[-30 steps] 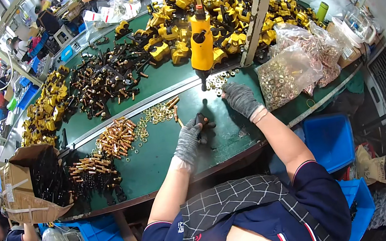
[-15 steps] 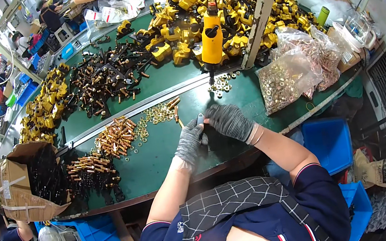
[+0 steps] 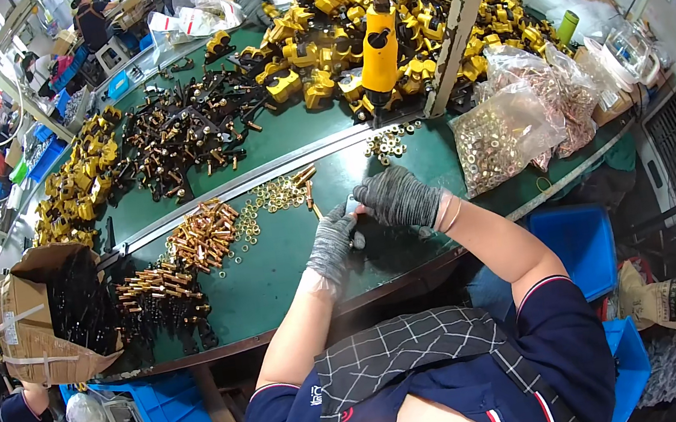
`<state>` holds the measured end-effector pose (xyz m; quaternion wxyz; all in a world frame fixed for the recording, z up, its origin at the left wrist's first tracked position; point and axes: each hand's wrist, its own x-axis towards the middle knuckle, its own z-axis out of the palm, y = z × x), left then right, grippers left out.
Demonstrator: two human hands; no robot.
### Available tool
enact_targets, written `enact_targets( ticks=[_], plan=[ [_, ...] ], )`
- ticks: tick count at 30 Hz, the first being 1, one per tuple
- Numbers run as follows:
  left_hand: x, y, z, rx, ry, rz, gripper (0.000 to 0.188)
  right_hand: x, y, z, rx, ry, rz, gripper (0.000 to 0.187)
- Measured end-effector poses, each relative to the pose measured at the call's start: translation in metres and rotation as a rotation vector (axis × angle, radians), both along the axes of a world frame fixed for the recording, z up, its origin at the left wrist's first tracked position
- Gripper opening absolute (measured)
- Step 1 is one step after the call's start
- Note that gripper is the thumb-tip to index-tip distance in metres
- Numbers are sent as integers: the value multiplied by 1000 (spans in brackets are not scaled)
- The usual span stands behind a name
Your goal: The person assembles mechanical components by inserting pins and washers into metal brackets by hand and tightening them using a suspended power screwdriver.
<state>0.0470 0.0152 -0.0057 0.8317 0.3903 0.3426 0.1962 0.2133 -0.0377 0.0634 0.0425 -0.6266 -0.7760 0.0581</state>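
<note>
Small grey-topped part (image 3: 351, 202) in narrow grip of left hand (image 3: 328, 247); right hand (image 3: 402, 198) close on its right, cannot tell whether that grip holds anything. Green surface (image 3: 291, 278): copper-coloured bolts (image 3: 203, 237) left, brass rings (image 3: 277, 198) beside them, yellow parts (image 3: 319, 88) heaped far, yellow power driver (image 3: 379, 54) hanging in front. Blue bin (image 3: 577, 251) near right. Gloved hands nearly meet, forearms (image 3: 298, 329) angling from near side, right hand turned leftward.

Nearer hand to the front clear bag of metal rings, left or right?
Right. The right hand is left of the clear bag and slightly nearer the person, apart from it. The left hand is farther left, beyond the right hand.
</note>
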Motion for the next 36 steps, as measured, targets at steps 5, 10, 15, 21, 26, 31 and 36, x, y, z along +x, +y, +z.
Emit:
enact_targets(
  ticks=[5,10,15,21,26,31,36],
  plan=[
    [2,-4,9,-54,20,32,19,-8,-7,-8,47,-2,-111,20],
    [0,2,1,-60,-48,18,25,49,26,1,725,581,-447,26],
    [5,3,3,-24,-29,-25,27,73,80,41,558,1017,-260,60],
    [3,8,-10,56,48,-38,28,23,53,31,522,1436,-147,60],
    [3,5,-3,10,11,-42,22,-6,35,35,702,1420,-92,59],
    [5,4,-4,4,6,-36,22,-8,29,31,537,1580,-18,65],
    [4,4,2,-52,5,-28,22,-8,25,29,523,1610,21,57]
  ],
)
